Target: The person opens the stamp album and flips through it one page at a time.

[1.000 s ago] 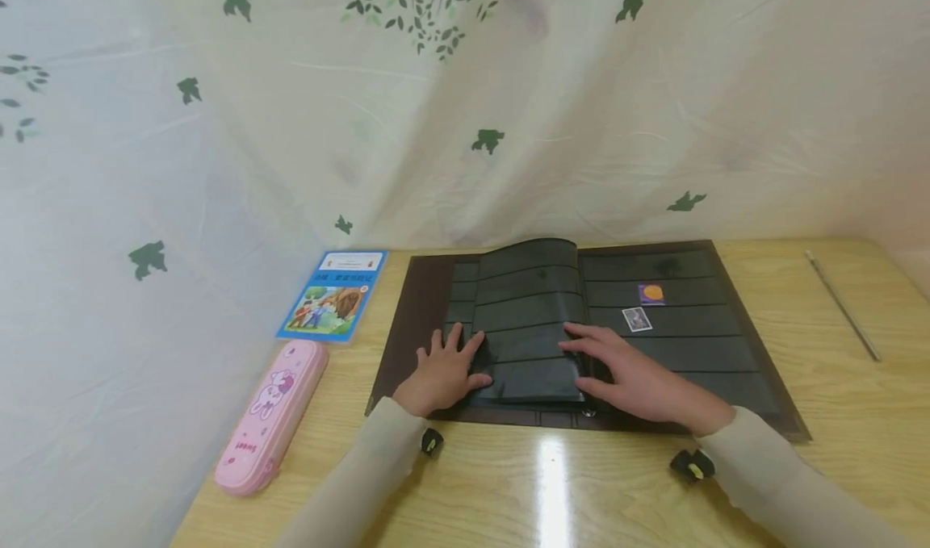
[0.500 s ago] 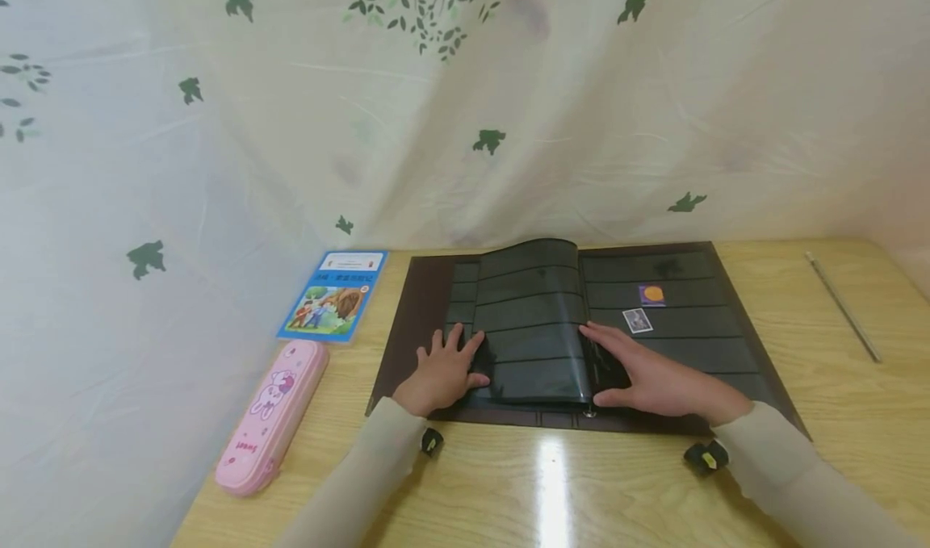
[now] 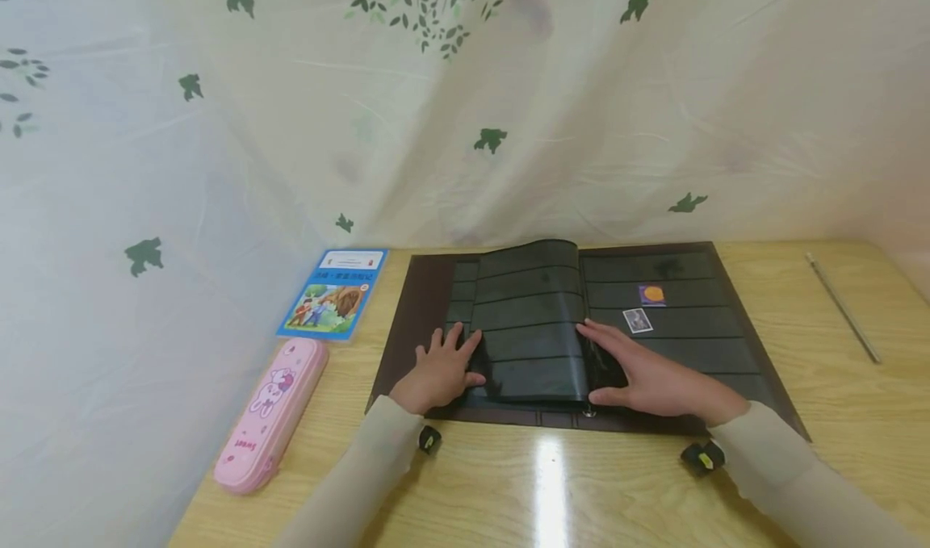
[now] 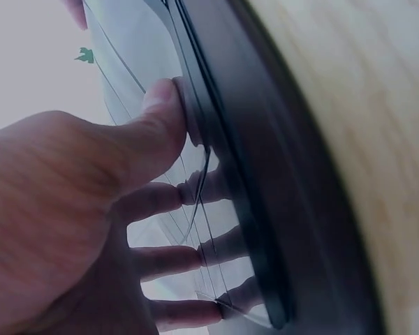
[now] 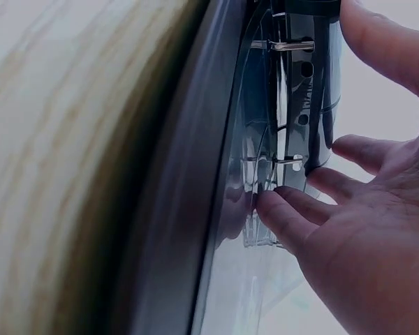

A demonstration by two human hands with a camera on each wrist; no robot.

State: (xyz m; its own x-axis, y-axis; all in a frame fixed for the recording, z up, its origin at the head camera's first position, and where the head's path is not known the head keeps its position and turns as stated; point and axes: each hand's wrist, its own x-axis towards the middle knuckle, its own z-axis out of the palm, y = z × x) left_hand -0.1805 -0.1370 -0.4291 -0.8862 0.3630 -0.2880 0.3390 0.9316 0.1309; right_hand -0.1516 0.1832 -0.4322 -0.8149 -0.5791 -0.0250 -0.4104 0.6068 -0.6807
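A stamp album (image 3: pixel 526 314) with black strip-pocket pages lies open on the table, its turned pages bulging upward beside the ring spine. My left hand (image 3: pixel 436 374) rests with fingers spread on the left-hand pages; in the left wrist view its thumb (image 4: pixel 164 112) lies at the page edge. By the spine, my right hand (image 3: pixel 657 374) touches the bulged pages with extended fingers. The right wrist view shows those fingertips (image 5: pixel 321 174) beside the metal rings (image 5: pixel 286 46). Two small stamps, one purple and orange (image 3: pixel 652 294) and one grey with a white border (image 3: pixel 638 320), sit on the right-hand page.
A blue picture book (image 3: pixel 330 296) and a pink pencil case (image 3: pixel 272 415) lie left of the album. Toward the right edge of the wooden table (image 3: pixel 494 491) is a thin metal rod (image 3: pixel 843 307). A patterned curtain (image 3: pixel 407 152) hangs behind.
My right hand has shifted slightly right, from over the bulged pages to their edge at the spine, and has hardly moved in the last half second. The left hand stays in place.
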